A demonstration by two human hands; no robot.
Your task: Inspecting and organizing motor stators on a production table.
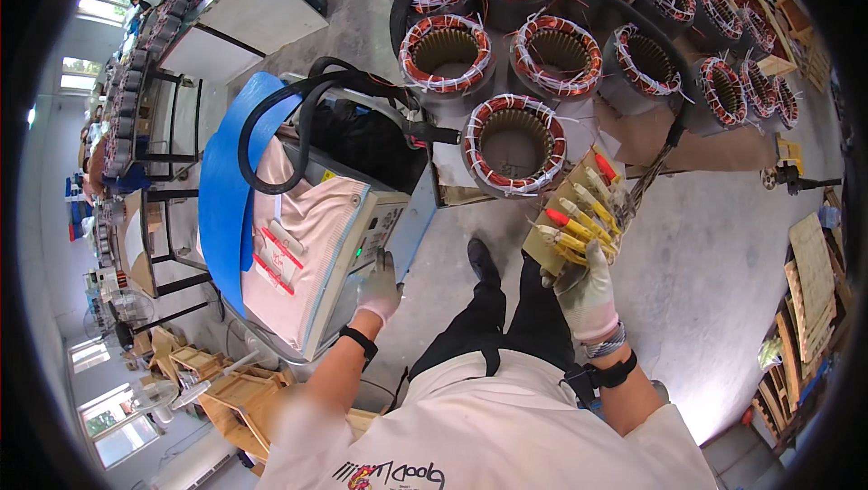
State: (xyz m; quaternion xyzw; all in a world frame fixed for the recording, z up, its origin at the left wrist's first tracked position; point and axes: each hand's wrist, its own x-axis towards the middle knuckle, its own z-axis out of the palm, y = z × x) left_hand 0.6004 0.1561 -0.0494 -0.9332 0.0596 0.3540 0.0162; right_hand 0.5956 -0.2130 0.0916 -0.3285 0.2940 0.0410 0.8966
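Note:
My left hand (380,291), in a pale glove, reaches to the front panel of a boxy tester (369,241). Its fingers are stretched out at the panel, close to a green light; whether they press a button I cannot make out. In my right hand (588,296), also gloved, is a flat tan board (548,221) with several yellow-handled and red-handled clips (583,217) fixed along it. A bundle of wires runs from the clips toward a thick black cable (680,119). Straight ahead stands a motor stator (475,142) with copper-red windings tied in white cord.
Several more stators (443,51) fill the area beyond. On the tester lie a pink cloth (316,210), red pens (274,273) and a blue sheet (221,210). A looped black hose (249,142) arches over it. Wooden boards (809,264) lean at the right; wooden frames (240,400) stand at lower left.

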